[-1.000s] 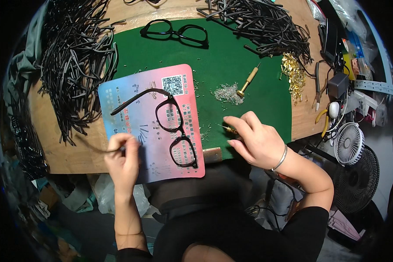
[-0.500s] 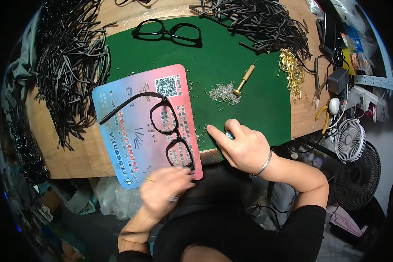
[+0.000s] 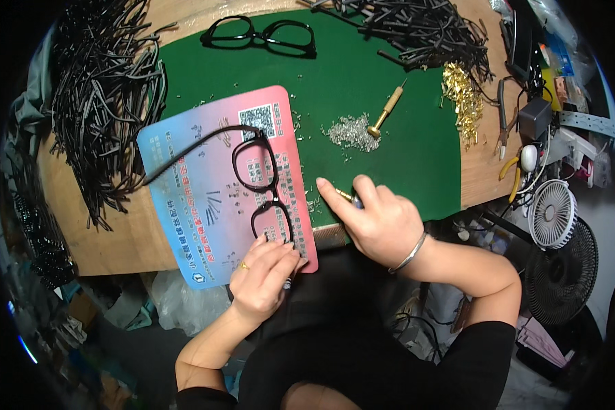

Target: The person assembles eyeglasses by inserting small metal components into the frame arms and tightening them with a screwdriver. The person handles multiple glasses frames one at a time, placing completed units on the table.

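A black eyeglass frame [image 3: 256,179] with one temple arm attached lies on a pink and blue printed card [image 3: 219,191] at the table's near edge. My left hand [image 3: 263,273] rests on the card's near corner, fingertips touching the lower lens rim. My right hand [image 3: 379,222] sits on the green mat [image 3: 389,75] just right of the card, fingers closed around a small brass-tipped tool [image 3: 347,197]. A pile of tiny silver screws [image 3: 350,132] and a brass-handled screwdriver [image 3: 387,111] lie beyond it.
A second black frame [image 3: 261,35] lies at the mat's far edge. Heaps of black temple arms [image 3: 106,102] cover the left side, and more temple arms [image 3: 424,31] fill the far right. Gold hinges [image 3: 461,96], pliers [image 3: 502,116] and a small fan [image 3: 552,213] are on the right.
My left hand has come from the card's lower left, dropped below the table edge, then risen to the frame's lower rim. The thin piece it held is gone. My right hand shifted slightly right.
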Action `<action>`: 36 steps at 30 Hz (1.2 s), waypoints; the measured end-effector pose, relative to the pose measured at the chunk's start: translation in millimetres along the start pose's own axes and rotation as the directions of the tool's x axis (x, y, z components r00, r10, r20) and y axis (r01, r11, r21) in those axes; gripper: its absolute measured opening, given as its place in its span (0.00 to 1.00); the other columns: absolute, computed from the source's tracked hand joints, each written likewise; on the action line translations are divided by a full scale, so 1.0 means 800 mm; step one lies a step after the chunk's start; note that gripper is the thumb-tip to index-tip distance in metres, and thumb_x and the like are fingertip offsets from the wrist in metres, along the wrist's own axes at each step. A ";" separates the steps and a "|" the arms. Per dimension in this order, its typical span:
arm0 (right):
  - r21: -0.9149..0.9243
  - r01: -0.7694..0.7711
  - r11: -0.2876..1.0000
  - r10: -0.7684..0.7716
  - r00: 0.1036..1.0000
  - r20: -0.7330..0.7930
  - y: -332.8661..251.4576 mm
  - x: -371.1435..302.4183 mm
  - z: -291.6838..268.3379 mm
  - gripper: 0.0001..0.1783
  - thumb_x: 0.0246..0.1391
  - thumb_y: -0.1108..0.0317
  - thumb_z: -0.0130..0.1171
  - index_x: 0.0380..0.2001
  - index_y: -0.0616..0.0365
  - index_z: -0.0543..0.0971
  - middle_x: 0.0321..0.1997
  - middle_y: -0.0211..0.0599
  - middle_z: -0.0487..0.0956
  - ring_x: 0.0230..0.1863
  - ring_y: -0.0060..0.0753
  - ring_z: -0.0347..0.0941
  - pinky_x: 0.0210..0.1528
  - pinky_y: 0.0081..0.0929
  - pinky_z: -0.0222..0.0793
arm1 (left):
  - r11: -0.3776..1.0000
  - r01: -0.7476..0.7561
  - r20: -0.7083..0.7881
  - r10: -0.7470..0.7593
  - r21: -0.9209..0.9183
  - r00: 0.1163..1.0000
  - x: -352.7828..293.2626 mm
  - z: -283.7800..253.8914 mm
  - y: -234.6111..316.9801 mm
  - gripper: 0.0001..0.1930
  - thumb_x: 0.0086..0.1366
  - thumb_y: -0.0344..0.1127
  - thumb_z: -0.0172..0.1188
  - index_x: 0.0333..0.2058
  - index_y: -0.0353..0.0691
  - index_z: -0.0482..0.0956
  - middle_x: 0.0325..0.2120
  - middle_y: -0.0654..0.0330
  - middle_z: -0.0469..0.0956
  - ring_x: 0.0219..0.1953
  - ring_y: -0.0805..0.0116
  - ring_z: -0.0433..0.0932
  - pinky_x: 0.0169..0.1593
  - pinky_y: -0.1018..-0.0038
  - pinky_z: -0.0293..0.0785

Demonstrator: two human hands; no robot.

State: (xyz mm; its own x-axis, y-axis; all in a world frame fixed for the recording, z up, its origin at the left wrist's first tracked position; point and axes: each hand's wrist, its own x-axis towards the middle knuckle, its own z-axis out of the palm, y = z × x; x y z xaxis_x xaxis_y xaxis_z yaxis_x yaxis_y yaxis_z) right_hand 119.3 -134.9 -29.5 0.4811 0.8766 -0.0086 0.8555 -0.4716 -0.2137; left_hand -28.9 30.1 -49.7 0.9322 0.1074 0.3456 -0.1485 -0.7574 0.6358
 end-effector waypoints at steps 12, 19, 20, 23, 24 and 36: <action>0.424 -0.008 0.906 0.010 1.000 -0.001 0.002 -0.010 -0.004 0.21 0.43 0.72 0.58 0.45 0.49 0.76 0.27 0.35 0.67 0.19 0.30 0.71 0.20 0.24 0.70 | 0.999 0.036 0.092 -0.038 0.023 0.995 0.012 -0.010 0.004 0.09 0.45 0.26 0.68 0.27 0.35 0.80 0.29 0.55 0.80 0.36 0.59 0.80 0.47 0.64 0.75; 0.445 0.056 0.894 -0.062 0.998 -0.001 0.009 -0.011 -0.001 0.18 0.45 0.70 0.56 0.43 0.50 0.75 0.27 0.39 0.67 0.16 0.33 0.72 0.18 0.27 0.71 | 0.997 0.003 0.124 -0.012 0.072 0.992 0.014 -0.008 0.002 0.09 0.45 0.28 0.69 0.27 0.37 0.79 0.30 0.57 0.80 0.36 0.60 0.80 0.46 0.64 0.75; 0.444 0.067 0.894 -0.076 0.997 0.002 0.010 -0.012 0.001 0.18 0.45 0.70 0.56 0.43 0.50 0.75 0.27 0.39 0.67 0.16 0.33 0.71 0.17 0.27 0.71 | 0.995 -0.018 0.141 0.004 0.096 0.990 0.017 -0.010 0.002 0.09 0.45 0.29 0.69 0.27 0.38 0.79 0.30 0.57 0.80 0.36 0.60 0.80 0.46 0.64 0.75; 0.517 0.104 0.850 -0.191 0.975 0.116 0.008 -0.014 -0.014 0.24 0.41 0.72 0.58 0.47 0.46 0.75 0.28 0.34 0.67 0.19 0.28 0.70 0.19 0.21 0.69 | 0.994 -0.067 0.125 0.056 0.090 0.991 0.017 -0.010 -0.007 0.09 0.45 0.29 0.69 0.27 0.38 0.79 0.29 0.58 0.80 0.36 0.62 0.80 0.47 0.64 0.74; 0.555 0.119 0.823 -0.208 0.973 0.101 0.006 -0.017 -0.013 0.24 0.41 0.72 0.58 0.46 0.45 0.75 0.28 0.33 0.67 0.18 0.26 0.69 0.18 0.20 0.69 | 0.994 -0.083 0.108 0.074 0.074 0.991 0.014 -0.007 -0.011 0.09 0.45 0.29 0.69 0.27 0.38 0.79 0.29 0.58 0.80 0.36 0.62 0.80 0.47 0.64 0.74; 0.499 0.147 0.854 -0.215 0.973 0.081 -0.017 -0.008 0.003 0.21 0.40 0.70 0.57 0.42 0.42 0.71 0.28 0.37 0.68 0.16 0.33 0.72 0.16 0.27 0.68 | 0.997 -0.026 0.098 0.033 -0.076 0.995 0.009 -0.006 -0.024 0.08 0.46 0.25 0.67 0.25 0.37 0.78 0.30 0.57 0.80 0.37 0.61 0.80 0.49 0.63 0.73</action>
State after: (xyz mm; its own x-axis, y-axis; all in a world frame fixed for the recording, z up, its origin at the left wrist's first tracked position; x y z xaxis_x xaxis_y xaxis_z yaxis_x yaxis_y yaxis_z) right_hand 103.8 -134.0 -28.8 0.2688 0.9623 -0.0412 0.7057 -0.2259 -0.6715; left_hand -21.0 48.3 -56.6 0.9545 0.0188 0.2976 -0.1973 -0.7086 0.6775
